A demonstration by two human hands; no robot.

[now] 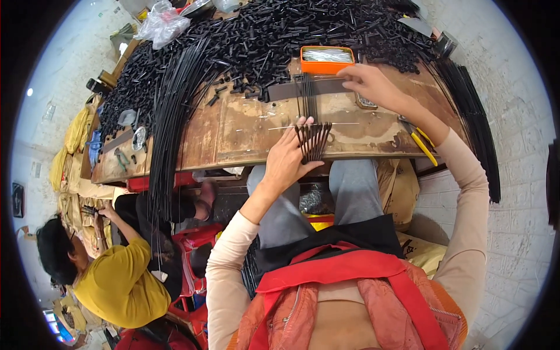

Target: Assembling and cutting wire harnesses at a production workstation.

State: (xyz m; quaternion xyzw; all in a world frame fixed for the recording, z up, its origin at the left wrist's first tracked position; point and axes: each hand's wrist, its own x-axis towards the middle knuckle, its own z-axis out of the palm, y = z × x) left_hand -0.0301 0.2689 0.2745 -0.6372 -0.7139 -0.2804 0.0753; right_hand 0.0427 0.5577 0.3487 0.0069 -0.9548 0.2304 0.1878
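My left hand [284, 162] is at the near edge of the wooden table. It is closed on a fan of thin black rods [313, 143], with the thumb at their near ends and the fingertips showing beyond. The rods run away from me across the tabletop. A thin pale wire [344, 123] lies crosswise through the fan. My right hand [373, 87] is at the near right corner of an orange box [328, 67] filled with pale wires [326, 55]. Its fingers are loosely bent and apart, slightly blurred, and nothing shows in them.
Black tubular parts [251, 41] are heaped across the far table [239, 137]. Long black rods hang over its edge at left [166, 140] and right [466, 105]. Yellow-handled pliers [423, 143] lie at right. Another person in a yellow top [122, 286] sits at left.
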